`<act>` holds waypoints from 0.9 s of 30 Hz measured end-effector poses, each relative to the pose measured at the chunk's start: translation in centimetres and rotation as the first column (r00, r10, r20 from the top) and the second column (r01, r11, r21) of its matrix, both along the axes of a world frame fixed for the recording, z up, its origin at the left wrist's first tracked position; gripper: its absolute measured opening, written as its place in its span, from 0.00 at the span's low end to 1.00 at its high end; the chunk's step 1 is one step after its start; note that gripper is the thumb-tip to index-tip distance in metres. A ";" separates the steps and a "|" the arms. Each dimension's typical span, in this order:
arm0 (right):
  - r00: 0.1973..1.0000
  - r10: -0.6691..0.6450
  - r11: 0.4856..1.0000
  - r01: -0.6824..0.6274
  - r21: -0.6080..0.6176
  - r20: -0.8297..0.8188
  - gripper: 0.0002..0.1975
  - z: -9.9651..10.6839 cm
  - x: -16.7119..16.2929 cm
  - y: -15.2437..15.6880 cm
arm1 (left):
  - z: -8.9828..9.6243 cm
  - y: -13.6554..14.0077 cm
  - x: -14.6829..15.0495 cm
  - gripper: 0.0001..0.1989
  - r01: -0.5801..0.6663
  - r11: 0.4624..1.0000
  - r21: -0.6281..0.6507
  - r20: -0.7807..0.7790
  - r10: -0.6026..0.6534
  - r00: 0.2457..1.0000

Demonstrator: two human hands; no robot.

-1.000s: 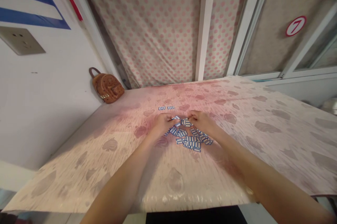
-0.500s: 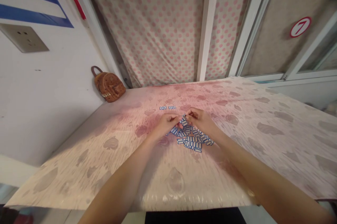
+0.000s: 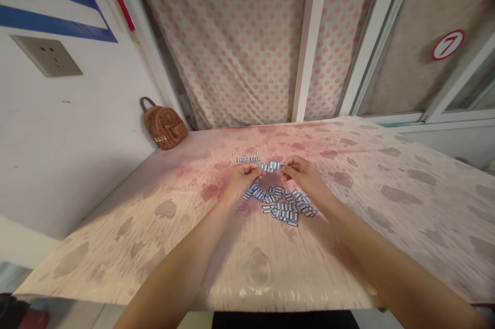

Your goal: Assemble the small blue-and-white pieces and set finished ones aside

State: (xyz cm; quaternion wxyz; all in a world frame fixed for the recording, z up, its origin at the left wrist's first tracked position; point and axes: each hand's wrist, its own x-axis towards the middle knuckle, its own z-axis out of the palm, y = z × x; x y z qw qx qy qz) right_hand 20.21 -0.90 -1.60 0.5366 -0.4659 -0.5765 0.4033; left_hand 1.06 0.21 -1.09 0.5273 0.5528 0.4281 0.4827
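Observation:
A short strip of small blue-edged white labels (image 3: 271,166) is stretched out between my two hands, just above the table. My left hand (image 3: 244,174) pinches its left end between thumb and fingers. The right end is pinched by my right hand (image 3: 297,168). Below them lies a loose pile of similar blue-and-white pieces (image 3: 285,208), some overlapping. Beyond my left hand, two short rows of the same pieces (image 3: 248,160) lie flat, side by side. Any print on the pieces is too small to read.
A patterned tablecloth (image 3: 166,246) covers the table. At the back left a small brown backpack (image 3: 167,128) leans by the wall, beneath a wall socket (image 3: 47,55). A polka-dot curtain (image 3: 232,40) and sliding windows stand behind the table.
My hands have moved slightly apart. The pieces bunched between them now show as a level strip, above the pile. The view has shifted a little.

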 end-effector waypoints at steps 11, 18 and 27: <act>0.988 -0.001 0.985 -0.026 0.172 0.156 0.07 0.7 -0.2 -0.3 | -0.1 0.0 0.4 0.08 -0.004 0.998 -0.065 0.073 0.009 0.997; 0.972 -0.039 0.983 -0.005 0.185 0.232 0.05 0.7 -0.6 -0.7 | 0.5 -0.6 0.7 0.05 0.034 0.999 -0.017 0.030 -0.034 0.999; 0.957 -0.057 0.978 -0.005 0.209 0.286 0.03 0.7 -0.6 -0.9 | 1.0 -1.1 0.9 0.06 0.033 0.998 0.053 -0.034 -0.031 0.999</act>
